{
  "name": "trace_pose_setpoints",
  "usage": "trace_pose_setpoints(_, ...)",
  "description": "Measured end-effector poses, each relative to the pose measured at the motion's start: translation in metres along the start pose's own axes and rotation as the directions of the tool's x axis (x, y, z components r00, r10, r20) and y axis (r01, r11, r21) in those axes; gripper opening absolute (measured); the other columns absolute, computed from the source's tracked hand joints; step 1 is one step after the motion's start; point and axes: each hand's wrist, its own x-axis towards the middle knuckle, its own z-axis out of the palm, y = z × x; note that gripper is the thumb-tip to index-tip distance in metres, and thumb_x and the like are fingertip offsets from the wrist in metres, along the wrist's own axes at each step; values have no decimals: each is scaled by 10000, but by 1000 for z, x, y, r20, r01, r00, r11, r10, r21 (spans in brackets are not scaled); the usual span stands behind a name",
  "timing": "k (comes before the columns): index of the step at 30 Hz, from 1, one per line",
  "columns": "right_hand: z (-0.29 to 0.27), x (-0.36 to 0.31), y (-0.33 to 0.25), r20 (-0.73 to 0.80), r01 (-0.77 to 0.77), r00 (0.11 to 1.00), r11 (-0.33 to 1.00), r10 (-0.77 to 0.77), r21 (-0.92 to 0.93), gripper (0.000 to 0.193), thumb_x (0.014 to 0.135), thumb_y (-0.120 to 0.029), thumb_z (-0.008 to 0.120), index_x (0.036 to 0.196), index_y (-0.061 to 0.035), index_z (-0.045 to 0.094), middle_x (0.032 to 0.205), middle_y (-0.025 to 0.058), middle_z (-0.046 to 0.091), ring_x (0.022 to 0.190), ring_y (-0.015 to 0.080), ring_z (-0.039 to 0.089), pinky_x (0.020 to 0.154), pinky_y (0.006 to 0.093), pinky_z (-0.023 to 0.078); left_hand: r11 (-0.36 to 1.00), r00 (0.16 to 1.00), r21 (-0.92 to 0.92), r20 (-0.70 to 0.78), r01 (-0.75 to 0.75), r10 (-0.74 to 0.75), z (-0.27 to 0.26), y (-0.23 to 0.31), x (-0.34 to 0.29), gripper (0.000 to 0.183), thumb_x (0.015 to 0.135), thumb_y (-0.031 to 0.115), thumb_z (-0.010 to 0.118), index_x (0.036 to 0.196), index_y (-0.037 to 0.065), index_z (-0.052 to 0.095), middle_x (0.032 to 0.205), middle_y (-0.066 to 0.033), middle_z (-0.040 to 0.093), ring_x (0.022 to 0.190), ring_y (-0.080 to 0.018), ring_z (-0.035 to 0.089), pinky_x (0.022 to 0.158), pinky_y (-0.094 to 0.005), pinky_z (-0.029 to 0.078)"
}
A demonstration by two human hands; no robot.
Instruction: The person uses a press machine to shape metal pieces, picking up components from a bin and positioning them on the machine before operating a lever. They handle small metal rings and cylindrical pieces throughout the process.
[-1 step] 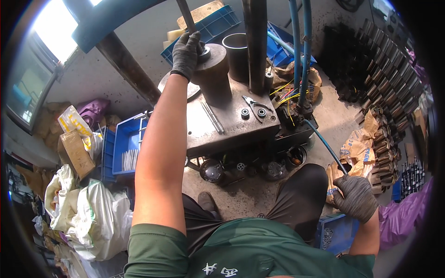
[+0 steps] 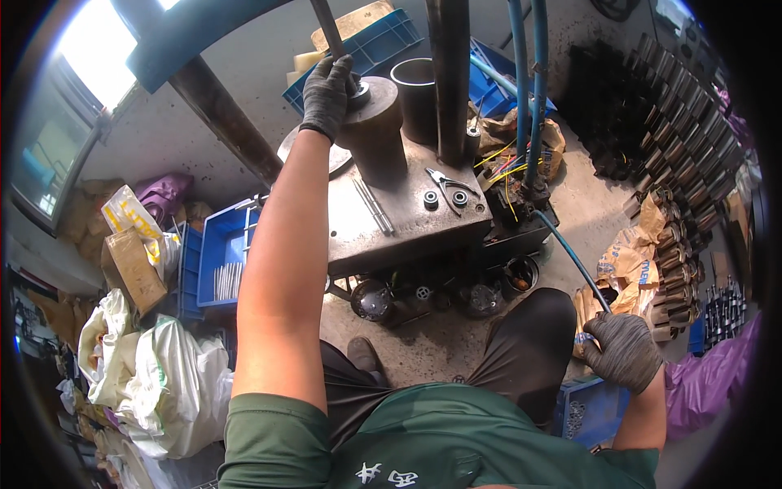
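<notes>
My left hand [image 2: 326,98], in a grey glove, is closed round the lower end of an upright metal rod [image 2: 327,28]. It sits above a dark ring [image 2: 358,99] on top of a thick steel cylinder [image 2: 381,134]; the glove partly hides where rod and ring meet. At the right, my gloved right hand [image 2: 626,352] is wrapped round the end of a blue lever [image 2: 575,261]. The lever runs up to a hydraulic valve unit [image 2: 529,200]. On the steel table [image 2: 407,236] lie pliers [image 2: 442,179], two small bearings [image 2: 430,200] and several thin metal shafts [image 2: 373,205].
Dark press columns [image 2: 450,81] and blue hoses [image 2: 522,81] rise beyond the table. A blue crate [image 2: 208,281] with metal rods stands left, near white sacks [image 2: 183,391]. Stacked metal tubes [image 2: 680,122] line the right side. Loose wires [image 2: 509,167] hang by the valve.
My right hand has shifted slightly downward with the lever's end. My left hand has not visibly moved.
</notes>
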Motion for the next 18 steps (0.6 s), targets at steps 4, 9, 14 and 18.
trace_pose_setpoints(4, -4, 1, -3, 42, -18, 999, 1000, 17, 19, 220, 817, -238, 726, 923, -47, 702, 791, 166, 670, 750, 381, 670, 707, 502, 526, 1000, 1000, -7, 3, 8, -8, 1, 0, -1, 213, 1011, 246, 670, 1044, 37, 692, 803, -25, 666, 710, -107, 603, 682, -258, 517)
trace_pose_setpoints(9, -11, 7, -5, -163, -3, 986, 991, 26, 136, 299, 808, -184, 726, 1062, -27, 707, 920, 175, 700, 834, 380, 684, 773, 478, 544, 997, 999, -65, 25, 38, -37, 0, -3, 2, 159, 1005, 202, 660, 1004, 46, 689, 790, -22, 650, 701, -114, 607, 639, -260, 522)
trace_pose_setpoints(14, -16, 10, -2, -261, 47, 965, 989, -9, 140, 316, 821, -175, 724, 1086, -4, 701, 958, 181, 700, 869, 380, 683, 807, 474, 547, 996, 999, -83, 15, 43, -42, 0, -3, 2, 147, 1000, 183, 660, 1004, 40, 690, 807, -27, 658, 712, -119, 617, 670, -267, 529)
trace_pose_setpoints(18, -16, 6, 1, 22, 6, 1000, 997, -7, 73, 284, 851, -162, 701, 1087, -4, 697, 948, 180, 695, 860, 375, 680, 796, 482, 544, 995, 999, -89, 28, 48, -46, 1, -2, 2, 143, 999, 174, 659, 1005, 35, 693, 815, -36, 665, 721, -124, 622, 698, -273, 532)
